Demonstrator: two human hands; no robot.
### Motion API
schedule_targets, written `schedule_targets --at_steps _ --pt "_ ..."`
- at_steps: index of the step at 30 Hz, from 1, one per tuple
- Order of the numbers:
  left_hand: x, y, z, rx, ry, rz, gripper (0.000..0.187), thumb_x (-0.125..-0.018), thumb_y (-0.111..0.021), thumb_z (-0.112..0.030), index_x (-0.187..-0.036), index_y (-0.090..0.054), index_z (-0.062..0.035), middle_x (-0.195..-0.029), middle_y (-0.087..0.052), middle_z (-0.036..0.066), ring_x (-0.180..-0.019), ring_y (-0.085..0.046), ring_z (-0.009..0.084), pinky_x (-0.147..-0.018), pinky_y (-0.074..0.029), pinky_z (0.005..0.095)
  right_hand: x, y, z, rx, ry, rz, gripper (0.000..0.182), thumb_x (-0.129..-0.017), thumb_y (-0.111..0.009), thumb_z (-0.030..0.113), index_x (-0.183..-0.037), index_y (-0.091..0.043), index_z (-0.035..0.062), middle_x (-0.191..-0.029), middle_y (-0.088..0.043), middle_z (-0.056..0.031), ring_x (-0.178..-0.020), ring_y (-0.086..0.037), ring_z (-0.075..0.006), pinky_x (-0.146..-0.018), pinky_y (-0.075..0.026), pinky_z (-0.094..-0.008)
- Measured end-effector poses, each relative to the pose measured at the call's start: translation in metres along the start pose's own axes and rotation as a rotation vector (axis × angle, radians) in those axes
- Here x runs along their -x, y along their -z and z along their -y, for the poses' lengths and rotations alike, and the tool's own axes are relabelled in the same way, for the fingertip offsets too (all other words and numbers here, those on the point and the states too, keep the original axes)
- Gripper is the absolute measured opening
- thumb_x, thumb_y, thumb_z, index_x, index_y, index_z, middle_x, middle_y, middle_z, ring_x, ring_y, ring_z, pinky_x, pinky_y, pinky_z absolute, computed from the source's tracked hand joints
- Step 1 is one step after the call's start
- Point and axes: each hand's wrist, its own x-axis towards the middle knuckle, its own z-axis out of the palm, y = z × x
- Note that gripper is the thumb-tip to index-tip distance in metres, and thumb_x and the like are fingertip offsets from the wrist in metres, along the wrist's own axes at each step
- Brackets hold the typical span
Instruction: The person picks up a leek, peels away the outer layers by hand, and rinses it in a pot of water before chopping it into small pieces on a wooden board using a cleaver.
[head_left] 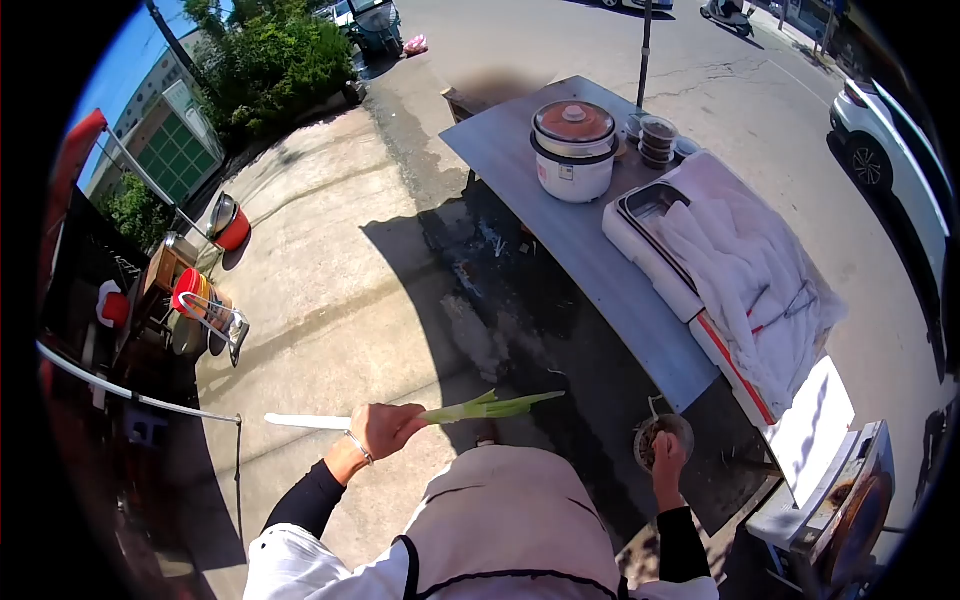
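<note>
Outdoors, sunlit concrete pavement is filling the middle of the frame, with a road and a white car running along the upper right edge. Green bushes are standing at the upper left.

A long grey metal table is stretching from upper centre down toward lower right. On it, upper centre, a white rice cooker is sitting with its glass lid closed; contents are not showing. Just beside it, to the right, a short stack of small bowls is standing; what is in them is too small to tell. Further right, a white foam box is holding a metal tray, mostly draped by a white cloth.

At the left edge, red pots and other gear are crowding a cart in shadow.

Left hand, lower centre, is clenching around a long green onion, gripping it near the middle: the white stalk is sticking out to the left of the fist, the green leaves are pointing right, roughly level.

Right hand, lower right of centre, is grasping the near rim of a small round bowl holding something dark and brownish; exact contents are unclear. The bowl is hovering beside the table's near edge, well apart from the onion.
</note>
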Motion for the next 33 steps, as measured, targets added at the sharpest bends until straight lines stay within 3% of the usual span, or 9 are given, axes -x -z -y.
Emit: schedule_targets --at_steps 3,7,11,17,20,24,26,29,33 --pt "-0.008 -0.009 -0.001 0.003 -0.087 -0.079 0.019 -0.087 -0.054 -0.033 -0.094 -0.064 -0.0177 -0.067 -0.061 0.008 -0.061 -0.060 0.0286 -0.050 -0.046 0.0358 -0.006 0.020 0.005 0.536 0.296 0.084 0.026 -0.091 -0.051 0.033 -0.092 -0.060 0.0079 -0.085 -0.058 -0.0079 -0.078 -0.056 -0.0214 -0.068 -0.044 -0.0374" --pt "-0.012 -0.017 -0.007 0.130 -0.157 -0.159 0.018 -0.082 -0.063 -0.025 -0.094 -0.068 -0.0128 -0.072 -0.064 0.008 -0.062 -0.062 0.0261 -0.054 -0.048 0.0319 -0.018 0.038 -0.019 0.996 0.295 0.050 0.042 -0.085 -0.056 0.029 -0.120 -0.051 0.0087 -0.126 -0.047 -0.0138 -0.116 -0.042 -0.0331 -0.095 -0.036 -0.0427" --pt "-0.015 -0.012 -0.011 0.124 -0.170 -0.071 0.017 -0.079 -0.066 -0.022 -0.093 -0.069 -0.0117 -0.070 -0.064 0.009 -0.059 -0.062 0.0242 -0.054 -0.048 0.0295 -0.027 -0.017 0.074 0.403 0.558 0.230 0.042 -0.086 -0.054 0.024 -0.122 -0.047 0.0045 -0.128 -0.046 -0.0138 -0.117 -0.043 -0.0304 -0.096 -0.034 -0.0402" --pt "-0.016 -0.006 -0.015 0.228 -0.230 -0.033 0.018 -0.081 -0.065 -0.022 -0.094 -0.068 -0.0101 -0.073 -0.065 0.010 -0.062 -0.062 0.0243 -0.057 -0.048 0.0293 -0.010 -0.078 0.143 0.431 0.745 0.694 0.019 -0.087 -0.052 0.019 -0.098 -0.057 0.0056 -0.097 -0.059 -0.0047 -0.088 -0.054 -0.0246 -0.076 -0.040 -0.0360" --pt "-0.010 -0.015 -0.020 0.397 -0.209 -0.047 0.026 -0.084 -0.061 -0.032 -0.100 -0.067 -0.0127 -0.068 -0.064 0.008 -0.059 -0.061 0.0264 -0.052 -0.046 0.0313 0.000 -0.097 0.118 -0.052 0.421 0.569 0.022 -0.091 -0.049 0.024 -0.078 -0.057 0.0077 -0.066 -0.051 -0.0008 -0.060 -0.050 -0.0164 -0.056 -0.037 -0.0291" --pt "0.004 -0.010 -0.040 0.104 -0.221 -0.152 0.020 -0.082 -0.062 -0.031 -0.093 -0.066 -0.0149 -0.058 -0.058 0.006 -0.054 -0.059 0.0256 -0.047 -0.043 0.0336 -0.020 -0.073 0.079 -0.956 -0.598 0.011 0.039 -0.095 -0.043 0.030 -0.061 -0.045 0.0113 -0.052 -0.036 0.0044 -0.044 -0.034 -0.0070 -0.044 -0.022 -0.0234" --pt "0.018 0.005 -0.021 0.064 -0.122 -0.228 0.019 -0.082 -0.062 -0.030 -0.092 -0.065 -0.0144 -0.057 -0.056 0.006 -0.052 -0.058 0.0254 -0.045 -0.042 0.0342 -0.035 -0.017 -0.007 -0.285 -0.212 -0.245 0.040 -0.093 -0.045 0.033 -0.062 -0.045 0.0083 -0.052 -0.040 0.0014 -0.048 -0.040 -0.0147 -0.049 -0.032 -0.0284" --pt "0.017 0.016 -0.016 -0.054 -0.146 -0.281 0.019 -0.081 -0.064 -0.032 -0.092 -0.065 -0.0159 -0.054 -0.049 0.004 -0.048 -0.054 0.0229 -0.046 -0.041 0.0335 -0.015 0.053 -0.072 0.721 0.176 0.037 0.027 -0.091 -0.048 0.027 -0.089 -0.062 0.0036 -0.076 -0.057 -0.0073 -0.072 -0.055 -0.0279 -0.072 -0.045 -0.0395" --pt "0.010 -0.004 -0.027 -0.137 -0.177 -0.352 0.020 -0.079 -0.063 -0.034 -0.092 -0.064 -0.0184 -0.055 -0.046 0.002 -0.049 -0.051 0.0201 -0.048 -0.040 0.0326 -0.028 0.020 -0.049 0.678 0.254 0.031 0.022 -0.088 -0.054 0.018 -0.102 -0.060 0.0023 -0.093 -0.062 -0.0097 -0.085 -0.059 -0.0253 -0.077 -0.047 -0.0335"
